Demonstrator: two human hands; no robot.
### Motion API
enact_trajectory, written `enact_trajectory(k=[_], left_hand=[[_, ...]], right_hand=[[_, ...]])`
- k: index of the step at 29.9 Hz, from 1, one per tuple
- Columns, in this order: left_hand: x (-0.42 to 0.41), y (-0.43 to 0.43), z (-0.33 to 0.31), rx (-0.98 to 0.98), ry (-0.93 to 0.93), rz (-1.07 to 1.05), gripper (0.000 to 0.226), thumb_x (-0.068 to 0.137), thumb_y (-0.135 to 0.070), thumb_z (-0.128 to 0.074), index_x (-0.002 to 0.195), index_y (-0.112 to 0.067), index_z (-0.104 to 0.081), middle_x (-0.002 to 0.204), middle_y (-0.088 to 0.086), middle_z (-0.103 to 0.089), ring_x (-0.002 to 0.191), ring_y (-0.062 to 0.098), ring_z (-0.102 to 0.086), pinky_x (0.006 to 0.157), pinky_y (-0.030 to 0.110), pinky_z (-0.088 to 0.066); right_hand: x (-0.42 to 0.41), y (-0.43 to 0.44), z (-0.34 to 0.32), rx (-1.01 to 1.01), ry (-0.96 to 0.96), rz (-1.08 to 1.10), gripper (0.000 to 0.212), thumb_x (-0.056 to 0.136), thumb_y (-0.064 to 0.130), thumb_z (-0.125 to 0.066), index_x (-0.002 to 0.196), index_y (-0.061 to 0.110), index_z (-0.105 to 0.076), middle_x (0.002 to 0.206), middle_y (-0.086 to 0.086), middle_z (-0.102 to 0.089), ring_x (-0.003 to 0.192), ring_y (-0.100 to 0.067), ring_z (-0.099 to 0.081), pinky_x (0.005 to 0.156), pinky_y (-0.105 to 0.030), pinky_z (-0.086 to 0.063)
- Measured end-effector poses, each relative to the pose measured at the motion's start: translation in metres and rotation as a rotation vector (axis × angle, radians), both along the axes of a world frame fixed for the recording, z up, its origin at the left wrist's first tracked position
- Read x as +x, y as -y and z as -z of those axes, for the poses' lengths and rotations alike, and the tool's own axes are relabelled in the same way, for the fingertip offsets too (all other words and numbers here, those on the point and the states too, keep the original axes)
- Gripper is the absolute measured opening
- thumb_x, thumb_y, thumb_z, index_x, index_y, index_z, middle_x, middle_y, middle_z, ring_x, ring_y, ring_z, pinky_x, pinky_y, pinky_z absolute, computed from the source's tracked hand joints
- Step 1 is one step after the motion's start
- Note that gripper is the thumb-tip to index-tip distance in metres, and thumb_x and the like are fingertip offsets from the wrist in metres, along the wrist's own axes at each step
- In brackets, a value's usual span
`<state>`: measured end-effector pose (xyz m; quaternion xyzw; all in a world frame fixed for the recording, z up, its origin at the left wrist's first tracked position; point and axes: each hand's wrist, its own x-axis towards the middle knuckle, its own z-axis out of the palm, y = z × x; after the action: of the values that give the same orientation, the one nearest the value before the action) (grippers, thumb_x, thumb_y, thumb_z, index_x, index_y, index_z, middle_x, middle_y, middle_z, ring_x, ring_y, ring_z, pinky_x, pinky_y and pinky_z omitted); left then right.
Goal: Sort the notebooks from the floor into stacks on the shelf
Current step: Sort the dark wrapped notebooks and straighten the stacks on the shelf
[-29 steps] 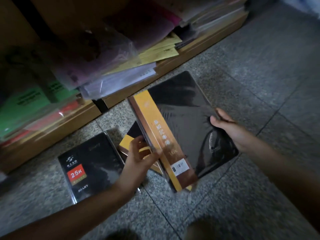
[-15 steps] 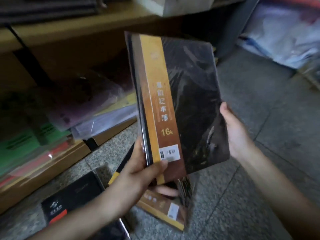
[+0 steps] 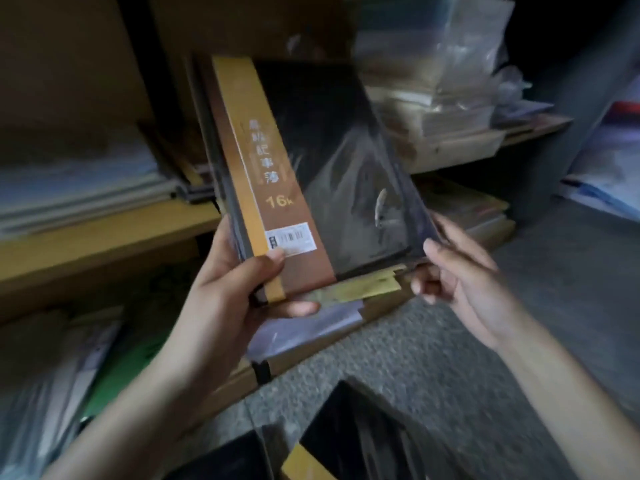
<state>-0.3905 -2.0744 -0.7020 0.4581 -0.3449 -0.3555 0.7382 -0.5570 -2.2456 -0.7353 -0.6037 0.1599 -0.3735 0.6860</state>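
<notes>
Black notebook (image 3: 322, 161) with an orange and brown band down its spine side, marked 16k, wrapped in clear film; possibly more copies behind it, hard to tell. Held in the air, tilted, top end leaning toward the shelf (image 3: 104, 233), in front of the board's front edge, not yet set down. Left hand (image 3: 239, 282) curled round the lower spine corner, thumb tip at the barcode label, fingers underneath, probably taking the weight. Right hand (image 3: 460, 275) pinching the lower right corner, thumb on top, likely steadying and steering toward a matching stack. Behind, piles of wrapped stock (image 3: 443, 126) toward the shelf's right end; blurred papers (image 3: 79, 178) toward its left. Below, on the grey floor (image 3: 450, 358), more dark notebooks (image 3: 363, 438) waiting to be sorted.
</notes>
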Motion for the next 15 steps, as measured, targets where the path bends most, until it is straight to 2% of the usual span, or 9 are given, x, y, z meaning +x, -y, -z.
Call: enact_trajectory(k=[3, 7, 9, 10, 11, 12, 13, 14, 15], left_hand=[[0.015, 0.0, -0.006, -0.005, -0.105, -0.041, 0.046, 0.079, -0.009, -0.052, 0.123, -0.022, -0.053, 0.097, 0.005, -0.072, 0.07, 0.018, -0.07, 0.044, 0.021, -0.053], [0.026, -0.002, -0.01, 0.0, -0.195, -0.07, 0.035, 0.088, -0.005, -0.049, 0.122, -0.008, -0.054, 0.087, 0.008, -0.074, 0.071, 0.017, -0.071, 0.049, 0.025, -0.056], [0.03, -0.001, -0.01, 0.003, -0.158, -0.102, 0.043, 0.08, -0.011, -0.059, 0.122, -0.006, -0.053, 0.092, 0.01, -0.073, 0.076, 0.017, -0.072, 0.057, 0.029, -0.059], [0.032, -0.001, -0.009, 0.006, -0.103, -0.132, 0.051, 0.077, -0.013, -0.066, 0.125, -0.009, -0.05, 0.102, 0.01, -0.072, 0.084, 0.016, -0.071, 0.064, 0.03, -0.06], [0.032, -0.002, -0.009, 0.02, 0.015, -0.177, 0.06, 0.077, -0.019, -0.072, 0.13, -0.016, -0.044, 0.118, 0.007, -0.066, 0.098, 0.012, -0.068, 0.074, 0.028, -0.058], [0.033, -0.003, -0.008, 0.054, 0.205, -0.261, 0.069, 0.077, -0.029, -0.075, 0.134, -0.029, -0.036, 0.136, 0.0, -0.051, 0.117, 0.0, -0.055, 0.088, 0.022, -0.05], [0.036, -0.005, -0.006, 0.126, 0.455, -0.38, 0.076, 0.073, -0.041, -0.074, 0.134, -0.041, -0.028, 0.149, -0.007, -0.029, 0.129, -0.016, -0.031, 0.1, 0.015, -0.035], [0.039, -0.008, -0.005, 0.197, 0.742, -0.513, 0.075, 0.072, -0.05, -0.068, 0.134, -0.046, -0.026, 0.153, -0.014, -0.01, 0.135, -0.019, -0.006, 0.107, 0.016, -0.02], [0.043, -0.01, -0.006, 0.221, 1.043, -0.62, 0.061, 0.078, -0.056, -0.062, 0.131, -0.047, -0.035, 0.155, -0.015, -0.003, 0.138, -0.013, 0.005, 0.11, 0.021, -0.011]], right_hand=[[0.023, -0.001, -0.003, -0.024, 0.033, -0.036, 0.067, 0.065, 0.043, -0.074, 0.126, 0.026, -0.054, 0.096, 0.002, -0.068, 0.058, -0.011, -0.06, 0.044, -0.018, -0.042], [0.044, -0.007, -0.007, -0.017, 0.003, 0.041, 0.055, 0.077, 0.028, -0.058, 0.131, 0.03, -0.047, 0.095, 0.001, -0.066, 0.059, -0.011, -0.059, 0.046, -0.02, -0.043], [0.05, -0.009, -0.009, -0.059, -0.007, 0.065, 0.047, 0.081, 0.025, -0.054, 0.127, 0.033, -0.048, 0.105, 0.002, -0.064, 0.059, -0.012, -0.058, 0.047, -0.021, -0.044], [0.054, -0.009, -0.012, -0.09, -0.011, 0.094, 0.041, 0.084, 0.023, -0.053, 0.124, 0.034, -0.05, 0.106, 0.006, -0.063, 0.058, -0.011, -0.058, 0.047, -0.021, -0.044], [0.058, -0.007, -0.015, -0.115, -0.012, 0.139, 0.035, 0.088, 0.021, -0.052, 0.12, 0.035, -0.052, 0.1, 0.011, -0.063, 0.056, -0.01, -0.057, 0.046, -0.02, -0.044], [0.062, -0.004, -0.018, -0.131, -0.014, 0.193, 0.03, 0.091, 0.018, -0.051, 0.116, 0.035, -0.054, 0.09, 0.014, -0.063, 0.054, -0.008, -0.055, 0.046, -0.019, -0.043], [0.067, 0.0, -0.021, -0.138, -0.017, 0.239, 0.026, 0.093, 0.017, -0.051, 0.112, 0.034, -0.055, 0.08, 0.015, -0.061, 0.051, -0.007, -0.053, 0.044, -0.018, -0.042], [0.072, 0.002, -0.024, -0.136, -0.014, 0.267, 0.023, 0.094, 0.016, -0.05, 0.11, 0.033, -0.055, 0.071, 0.013, -0.057, 0.048, -0.006, -0.05, 0.043, -0.018, -0.041], [0.077, 0.005, -0.026, -0.124, -0.003, 0.269, 0.021, 0.094, 0.015, -0.051, 0.108, 0.03, -0.055, 0.064, 0.01, -0.054, 0.045, -0.006, -0.046, 0.041, -0.017, -0.038]])
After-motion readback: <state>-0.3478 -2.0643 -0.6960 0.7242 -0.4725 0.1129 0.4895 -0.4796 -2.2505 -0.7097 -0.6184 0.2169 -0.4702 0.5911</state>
